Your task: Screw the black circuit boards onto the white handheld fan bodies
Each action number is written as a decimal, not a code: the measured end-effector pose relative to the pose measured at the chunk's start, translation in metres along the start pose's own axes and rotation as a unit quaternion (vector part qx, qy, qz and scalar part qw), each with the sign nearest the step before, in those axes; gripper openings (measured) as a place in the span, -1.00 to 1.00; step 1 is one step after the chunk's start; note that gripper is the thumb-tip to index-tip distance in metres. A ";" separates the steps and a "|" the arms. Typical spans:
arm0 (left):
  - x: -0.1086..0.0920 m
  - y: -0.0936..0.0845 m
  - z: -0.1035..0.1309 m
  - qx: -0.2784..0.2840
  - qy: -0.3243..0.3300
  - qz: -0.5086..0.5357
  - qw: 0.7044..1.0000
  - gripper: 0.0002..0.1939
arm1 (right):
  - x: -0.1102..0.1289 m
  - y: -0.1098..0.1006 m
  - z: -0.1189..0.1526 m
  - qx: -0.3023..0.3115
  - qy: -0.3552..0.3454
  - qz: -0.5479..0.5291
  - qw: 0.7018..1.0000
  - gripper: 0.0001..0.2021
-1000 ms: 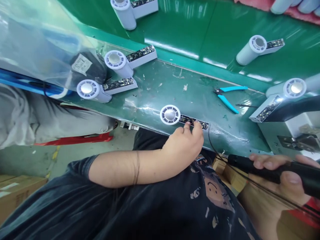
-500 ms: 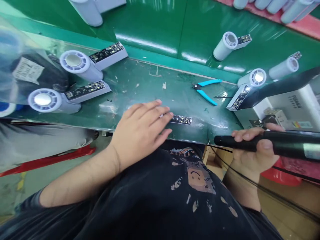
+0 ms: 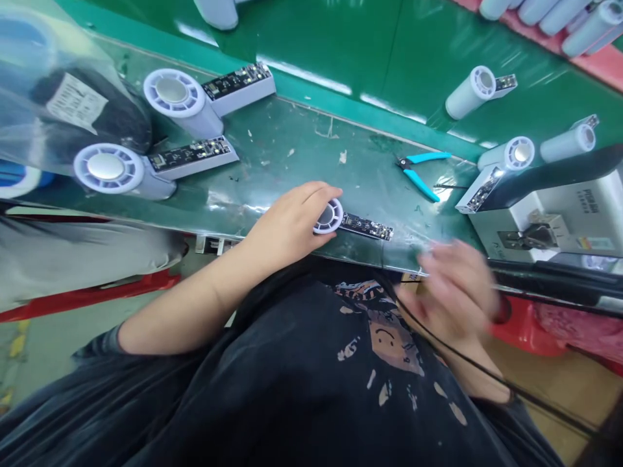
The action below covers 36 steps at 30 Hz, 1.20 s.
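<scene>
My left hand (image 3: 292, 220) is wrapped round a pale cylindrical unit (image 3: 329, 216) near the table's front edge. The unit's ribbed round end shows between thumb and fingers, and a black circuit board (image 3: 367, 227) extends from it to the right. My right hand (image 3: 450, 292) is blurred by motion off the front edge, right of the board; whether it holds anything cannot be made out. Beside it on the right lies a long black tool (image 3: 549, 282). A thin black cable (image 3: 438, 340) runs past the right hand and up toward the board.
Blue-handled cutters (image 3: 422, 175) lie open behind the board on the green table (image 3: 302, 143). Two similar units (image 3: 178, 97) (image 3: 114, 168) sit at the left by a plastic bag (image 3: 78, 104). Others stand at the right near a white box (image 3: 579, 207). Someone's grey-clad leg (image 3: 87, 253) is at the left.
My left hand has closed round the unit, whose round end now shows. My right hand has let go of the black tool and moved left. The whole view has shifted slightly.
</scene>
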<state>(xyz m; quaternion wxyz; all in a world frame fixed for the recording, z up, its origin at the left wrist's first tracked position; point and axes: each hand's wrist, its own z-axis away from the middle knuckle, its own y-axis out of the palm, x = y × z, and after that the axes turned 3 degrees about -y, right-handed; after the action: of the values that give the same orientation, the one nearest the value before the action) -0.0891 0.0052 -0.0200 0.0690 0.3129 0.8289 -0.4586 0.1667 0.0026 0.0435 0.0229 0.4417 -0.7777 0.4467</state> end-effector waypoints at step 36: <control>-0.002 -0.008 -0.002 0.061 -0.021 0.038 0.997 -0.48 | -0.007 0.064 -0.017 0.111 -0.058 0.106 0.986 -0.73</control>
<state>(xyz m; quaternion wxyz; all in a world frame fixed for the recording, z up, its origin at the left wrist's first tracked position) -0.0918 0.0024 -0.0119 0.0846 0.3380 0.7852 -0.5119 0.1194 0.0336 0.0074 -0.1193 0.3814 -0.7658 0.5039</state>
